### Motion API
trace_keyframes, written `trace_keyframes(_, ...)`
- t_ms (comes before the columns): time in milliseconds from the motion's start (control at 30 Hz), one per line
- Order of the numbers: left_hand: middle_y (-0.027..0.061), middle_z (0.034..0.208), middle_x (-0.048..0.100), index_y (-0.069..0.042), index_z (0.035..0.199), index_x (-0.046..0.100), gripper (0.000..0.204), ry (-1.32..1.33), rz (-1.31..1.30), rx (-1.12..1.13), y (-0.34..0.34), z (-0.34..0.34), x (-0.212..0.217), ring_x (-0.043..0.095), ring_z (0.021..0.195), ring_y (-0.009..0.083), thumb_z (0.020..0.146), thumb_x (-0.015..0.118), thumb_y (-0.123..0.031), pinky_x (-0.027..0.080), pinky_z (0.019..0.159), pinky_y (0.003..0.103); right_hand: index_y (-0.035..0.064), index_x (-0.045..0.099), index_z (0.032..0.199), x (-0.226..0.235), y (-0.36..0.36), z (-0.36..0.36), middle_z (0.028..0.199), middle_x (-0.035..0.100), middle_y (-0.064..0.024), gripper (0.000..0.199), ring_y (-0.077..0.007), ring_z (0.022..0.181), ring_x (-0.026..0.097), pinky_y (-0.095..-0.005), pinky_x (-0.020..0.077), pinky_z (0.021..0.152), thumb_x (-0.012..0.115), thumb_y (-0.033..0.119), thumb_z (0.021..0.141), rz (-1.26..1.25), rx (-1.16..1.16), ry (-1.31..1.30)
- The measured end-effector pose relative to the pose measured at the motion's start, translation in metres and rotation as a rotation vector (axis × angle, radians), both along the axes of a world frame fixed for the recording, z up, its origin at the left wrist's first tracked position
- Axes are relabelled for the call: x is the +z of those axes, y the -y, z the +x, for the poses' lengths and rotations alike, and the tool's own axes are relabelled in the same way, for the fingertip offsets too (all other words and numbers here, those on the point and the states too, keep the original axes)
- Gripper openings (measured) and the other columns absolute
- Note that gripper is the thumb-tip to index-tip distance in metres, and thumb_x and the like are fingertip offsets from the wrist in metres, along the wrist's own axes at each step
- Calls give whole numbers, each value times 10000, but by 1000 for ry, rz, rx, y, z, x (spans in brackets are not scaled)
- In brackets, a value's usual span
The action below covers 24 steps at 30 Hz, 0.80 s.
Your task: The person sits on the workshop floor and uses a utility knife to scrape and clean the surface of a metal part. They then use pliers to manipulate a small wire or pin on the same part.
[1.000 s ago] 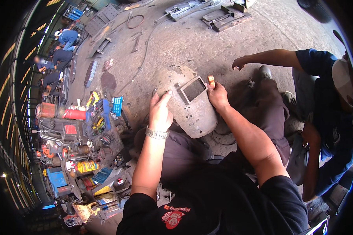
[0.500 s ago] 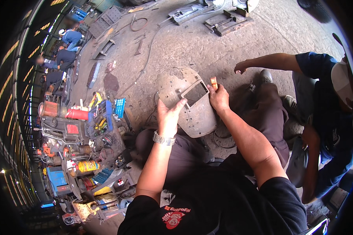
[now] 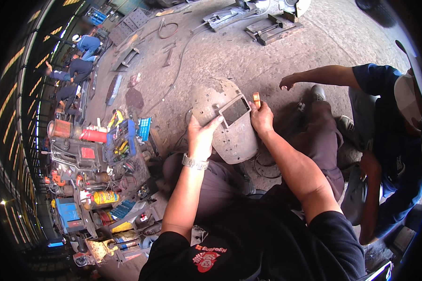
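A worn, grey-beige welding mask [image 3: 235, 143] with a rectangular window frame [image 3: 234, 112] is held up above my lap. Its surface is scuffed, with small rivets or holes around the window. My left hand [image 3: 200, 136] grips its left edge, thumb lying on the face of the shell beside the window. On the opposite side my right hand [image 3: 262, 120] closes on the edge near the window. A small orange piece [image 3: 256, 99] sticks up at the right fingers, apparently pinched there; its kind is unclear. The fingers behind the shell are hidden.
To my left lies a crowded bench of tools [image 3: 122, 175], with a blue toolbox [image 3: 131, 136] and a yellow container [image 3: 105, 197]. A co-worker [image 3: 384, 117] sits close on my right, one arm stretched forward. Metal frames [image 3: 273, 30] and a cable [image 3: 176, 77] lie on the floor ahead.
The mask has tilted very slightly, its window showing a little more to the right. Both hands keep their hold. The co-worker's arm stays about where it was.
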State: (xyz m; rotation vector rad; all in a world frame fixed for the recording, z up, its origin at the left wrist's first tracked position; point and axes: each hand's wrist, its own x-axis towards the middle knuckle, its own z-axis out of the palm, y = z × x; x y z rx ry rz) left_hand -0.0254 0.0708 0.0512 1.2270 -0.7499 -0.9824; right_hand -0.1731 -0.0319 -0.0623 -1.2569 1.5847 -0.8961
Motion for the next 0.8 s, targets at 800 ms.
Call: trace_keyframes(800, 74, 1118, 732, -27, 1188, 683, 289, -233, 193, -92, -16, 9, -14, 685, 1016, 184, 903, 707, 17, 535, 924, 352, -68, 659, 1072, -4, 2, -3, 1041, 709, -273, 418, -402, 1034, 687, -453, 509, 881, 630, 340, 989, 90, 104, -57)
